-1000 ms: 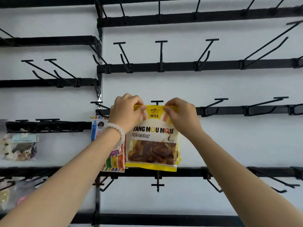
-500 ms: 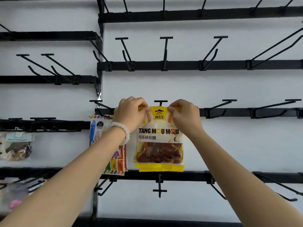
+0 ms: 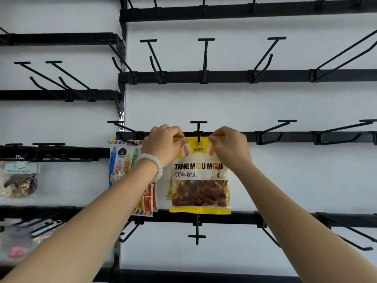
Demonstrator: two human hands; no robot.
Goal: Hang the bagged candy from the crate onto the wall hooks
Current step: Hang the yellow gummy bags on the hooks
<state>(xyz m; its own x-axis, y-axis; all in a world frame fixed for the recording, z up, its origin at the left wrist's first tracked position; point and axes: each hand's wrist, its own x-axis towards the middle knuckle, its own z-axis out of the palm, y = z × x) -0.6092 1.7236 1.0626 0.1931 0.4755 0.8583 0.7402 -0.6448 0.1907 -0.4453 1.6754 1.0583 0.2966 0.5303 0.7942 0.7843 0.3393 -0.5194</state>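
At the middle rail of the wall rack, both hands hold a yellow candy bag (image 3: 201, 176) up to a black T-ended hook (image 3: 198, 129), and the step in hand looks to be threading the hang hole in the bag's top strip onto that hook. To do it well, I would keep the top strip taut and level between the two pinches so the hole stays open and faces the hook's tip, line the hole up with the lower prong, not the cross-bar above it, then push the bag straight back toward the rail until the strip sits behind the upturned end; letting go of one corner early would probably let the bag swing and slip off. Whether the hole is already over the prong cannot be told, since the hook's stem crosses the strip right at its centre. The left hand (image 3: 163, 145) pinches the bag's upper left corner between thumb and curled fingers, a white bead bracelet (image 3: 152, 163) on its wrist; the right hand (image 3: 230, 147) pinches the upper right corner the same way. So the bag hangs between and below the two hands, its face toward the camera and its bottom seam reaching the next rail down. Just to its left, partly behind the left forearm, a striped candy bag (image 3: 122, 160) already hangs on the neighbouring hook
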